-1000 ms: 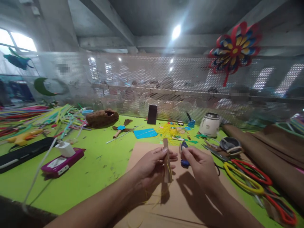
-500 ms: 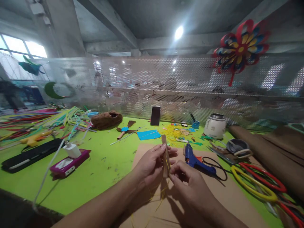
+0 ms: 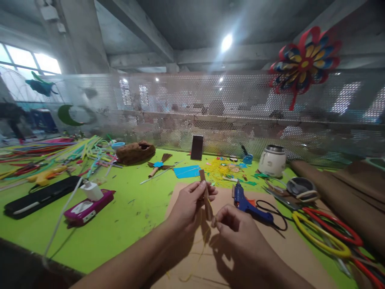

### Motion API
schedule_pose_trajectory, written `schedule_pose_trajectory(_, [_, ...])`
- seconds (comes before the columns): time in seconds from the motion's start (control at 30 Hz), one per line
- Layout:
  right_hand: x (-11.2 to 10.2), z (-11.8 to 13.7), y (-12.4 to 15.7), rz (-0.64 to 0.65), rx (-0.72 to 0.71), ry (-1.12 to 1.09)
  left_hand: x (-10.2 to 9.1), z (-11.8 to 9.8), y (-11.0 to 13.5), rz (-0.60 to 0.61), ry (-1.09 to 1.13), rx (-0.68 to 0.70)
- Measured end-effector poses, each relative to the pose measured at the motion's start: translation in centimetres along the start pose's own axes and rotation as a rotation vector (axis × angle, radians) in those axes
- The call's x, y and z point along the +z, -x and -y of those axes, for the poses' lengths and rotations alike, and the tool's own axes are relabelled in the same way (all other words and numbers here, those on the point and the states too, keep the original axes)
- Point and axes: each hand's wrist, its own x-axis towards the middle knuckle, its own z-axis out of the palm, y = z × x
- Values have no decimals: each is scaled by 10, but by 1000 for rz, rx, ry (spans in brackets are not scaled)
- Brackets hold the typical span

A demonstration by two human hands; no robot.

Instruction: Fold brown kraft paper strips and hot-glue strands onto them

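Observation:
My left hand (image 3: 190, 199) is closed on a narrow brown strip (image 3: 207, 204), thumb on its near face, holding it upright over a tan board (image 3: 255, 249). Thin yellow strands (image 3: 205, 237) run along the strip and hang below it. My right hand (image 3: 236, 222) is just right of the strip's lower end, thumb and forefinger pinched together. What sits in that pinch is too small to make out. A blue hot glue gun (image 3: 251, 206) lies beyond my right hand, its black cable looped beside it.
Red- and yellow-handled scissors (image 3: 323, 235) lie at right, near a roll of tape (image 3: 300, 186). A white pot (image 3: 272, 160) and a phone (image 3: 197, 147) stand at the back. Leftward are a purple power strip (image 3: 90, 206), a black case (image 3: 42, 196) and coloured pipe cleaners (image 3: 81, 150).
My left hand has shifted slightly left with the strip. My right thumb and forefinger, earlier against the strip, are now a little apart from it. The hanging strands have moved.

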Motion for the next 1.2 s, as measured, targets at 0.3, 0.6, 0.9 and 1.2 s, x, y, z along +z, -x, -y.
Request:
schedule_pose_trajectory(0.3, [20,-10,11,163,-26,10,3,-12,-3,-68,200,-47])
schedule_pose_trajectory(0.6, [15,-10,13,118,-291,381,5,-18,0,-46,214,-135])
schedule_pose_trajectory(0.9, [3,1,13,92,-398,616,5,-26,2,-3,244,-159])
schedule_pose_trajectory(1.2, [-38,-3,-12,-205,-413,655,2,-24,3,42,192,-252])
